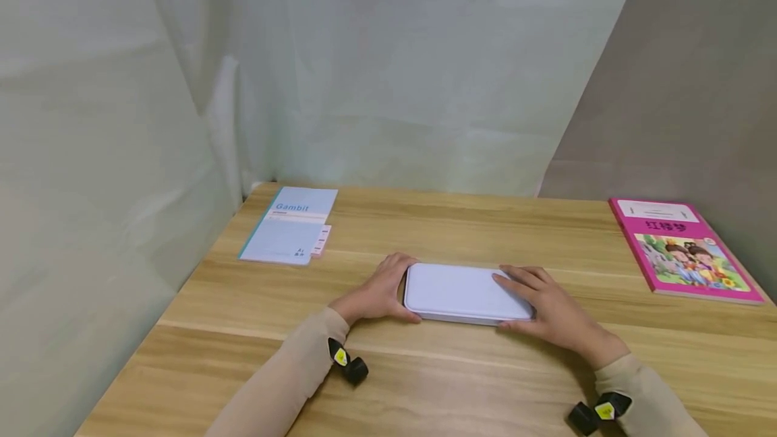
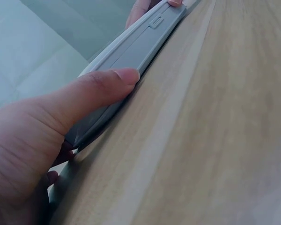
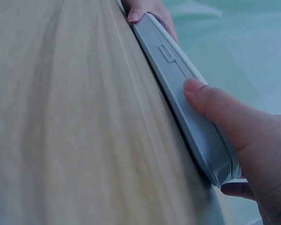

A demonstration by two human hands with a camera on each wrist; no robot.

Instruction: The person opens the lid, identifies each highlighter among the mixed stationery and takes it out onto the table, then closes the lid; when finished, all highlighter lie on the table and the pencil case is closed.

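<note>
A flat white rectangular case (image 1: 455, 290) with rounded corners lies on the wooden table. My left hand (image 1: 384, 292) grips its left end, thumb at the near side and the other fingers round the far side. At the opposite end, my right hand (image 1: 551, 307) holds it with the thumb on the near side and fingers reaching over the top. Both wrist views show the case's grey side (image 2: 131, 49) with a small slotted catch and a seam (image 3: 180, 65). The case's contents cannot be seen.
A light blue notebook (image 1: 285, 228) marked "Gambit" lies at the back left, with a pink tabbed slip (image 1: 321, 241) at its edge. On the right is a pink picture book (image 1: 686, 248). Pale fabric (image 1: 413, 73) hangs behind the table (image 1: 473, 369).
</note>
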